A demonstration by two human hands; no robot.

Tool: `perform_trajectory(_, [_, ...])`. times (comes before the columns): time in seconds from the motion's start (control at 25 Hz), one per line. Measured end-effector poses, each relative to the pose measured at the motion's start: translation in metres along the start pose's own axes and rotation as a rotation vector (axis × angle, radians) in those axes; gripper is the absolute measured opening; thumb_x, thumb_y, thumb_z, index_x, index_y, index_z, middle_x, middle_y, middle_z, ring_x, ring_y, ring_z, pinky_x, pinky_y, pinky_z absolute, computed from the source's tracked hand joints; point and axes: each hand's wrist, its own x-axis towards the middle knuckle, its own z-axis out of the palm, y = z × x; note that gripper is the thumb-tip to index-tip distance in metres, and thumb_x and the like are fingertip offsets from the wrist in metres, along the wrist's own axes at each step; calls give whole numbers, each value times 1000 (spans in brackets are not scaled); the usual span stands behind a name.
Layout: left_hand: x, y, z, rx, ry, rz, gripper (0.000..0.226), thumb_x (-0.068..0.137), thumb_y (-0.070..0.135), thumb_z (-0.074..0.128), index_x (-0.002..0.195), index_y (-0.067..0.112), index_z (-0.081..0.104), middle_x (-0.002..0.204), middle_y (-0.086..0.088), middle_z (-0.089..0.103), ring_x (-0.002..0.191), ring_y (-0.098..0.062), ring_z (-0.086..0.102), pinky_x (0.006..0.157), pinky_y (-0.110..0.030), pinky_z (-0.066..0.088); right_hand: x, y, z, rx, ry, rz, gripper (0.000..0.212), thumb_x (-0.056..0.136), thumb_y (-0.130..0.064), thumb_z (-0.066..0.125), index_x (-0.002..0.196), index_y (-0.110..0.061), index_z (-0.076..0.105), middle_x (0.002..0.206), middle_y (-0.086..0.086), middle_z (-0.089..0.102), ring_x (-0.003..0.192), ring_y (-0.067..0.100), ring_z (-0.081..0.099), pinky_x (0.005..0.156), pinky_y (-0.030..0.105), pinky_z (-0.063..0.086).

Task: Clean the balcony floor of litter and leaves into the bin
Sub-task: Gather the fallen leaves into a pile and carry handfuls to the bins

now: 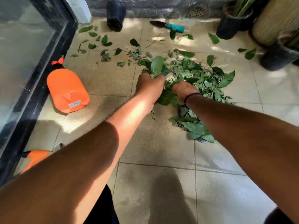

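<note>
A heap of green leaves (pixel 205 80) lies on the beige tiled floor in the middle of the view. My left hand (pixel 149 85) grips a bunch of leaves (pixel 157 65) that stick up out of its fist. My right hand (pixel 183 89), with a dark band on the wrist, reaches into the near side of the heap and grips leaves; its fingers are buried in them. Several loose leaves (pixel 105 41) lie scattered farther back toward the wall. No bin is in view.
An orange spray bottle (pixel 68 89) lies on its side at the left by the glass door frame (pixel 40 75). A black bag-like pot (pixel 115 15) and a teal-handled trowel (pixel 169 26) lie by the far wall. Dark plant pots (pixel 278 57) stand at the right.
</note>
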Motion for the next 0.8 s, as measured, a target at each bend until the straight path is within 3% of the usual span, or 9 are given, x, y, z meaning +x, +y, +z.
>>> perform_trajectory(0.16, [-1, 11, -7, -249, 96, -107, 22, 93, 25, 59, 112, 14, 60, 100, -5, 66, 93, -22, 64, 67, -29, 50, -11, 40, -68, 353, 228, 185, 26, 91, 2, 58, 110, -9, 73, 104, 13, 71, 92, 27, 68, 83, 31, 58])
perform_trajectory(0.28, [-3, 23, -13, -419, 100, -163, 17, 91, 19, 61, 105, 10, 64, 93, -6, 67, 79, -21, 65, 46, -21, 46, -48, 61, -124, 857, 471, 319, 23, 89, 1, 66, 98, -15, 79, 82, -3, 68, 62, 2, 62, 60, 10, 50])
perform_trajectory(0.32, [-5, 27, -13, -462, 75, -170, 15, 90, 17, 61, 103, 9, 64, 89, -7, 65, 72, -21, 63, 40, -19, 41, -67, 64, -137, 1076, 569, 354, 22, 87, 2, 68, 96, -14, 80, 79, -4, 69, 57, 1, 62, 57, 12, 50])
perform_trajectory(0.4, [-11, 32, -7, -486, 3, -153, 6, 90, 15, 63, 94, 10, 65, 80, -7, 61, 60, -18, 57, 35, -18, 35, -97, 66, -150, 1532, 684, 409, 21, 86, 5, 69, 88, -13, 79, 82, 5, 75, 67, 15, 71, 65, 28, 59])
perform_trajectory(0.48, [-15, 36, -1, -474, -56, -102, 7, 92, 16, 63, 86, 12, 63, 71, -4, 57, 52, -15, 52, 33, -18, 32, -101, 67, -152, 1821, 671, 437, 19, 86, 8, 66, 89, -6, 78, 90, 17, 76, 75, 28, 71, 66, 37, 61])
perform_trajectory(0.56, [-14, 36, 3, -484, -65, -77, 7, 93, 15, 61, 86, 14, 64, 66, -2, 55, 47, -13, 50, 32, -17, 30, -91, 64, -151, 1918, 629, 454, 18, 87, 9, 64, 102, 5, 74, 101, 24, 74, 81, 33, 71, 63, 36, 61])
perform_trajectory(0.68, [-9, 32, -5, -558, -108, -121, 21, 96, 16, 55, 110, 8, 69, 62, 0, 47, 41, -11, 45, 33, -15, 30, -86, 54, -147, 2057, 517, 485, 24, 88, 10, 60, 110, 8, 69, 105, 24, 73, 89, 36, 72, 70, 44, 62])
perform_trajectory(0.76, [-15, 37, -13, -636, -186, -220, 21, 99, 18, 50, 86, 12, 65, 55, 2, 39, 32, -9, 36, 33, -13, 26, -96, 50, -150, 2178, 430, 551, 27, 88, 9, 60, 115, 5, 65, 104, 21, 73, 84, 31, 74, 61, 36, 60])
perform_trajectory(0.8, [-24, 39, -19, -686, -178, -295, 29, 99, 19, 48, 71, 17, 53, 49, 4, 36, 29, -8, 31, 32, -12, 24, -103, 45, -152, 2243, 390, 612, 26, 90, 9, 59, 115, 4, 64, 104, 19, 74, 79, 27, 74, 57, 31, 58])
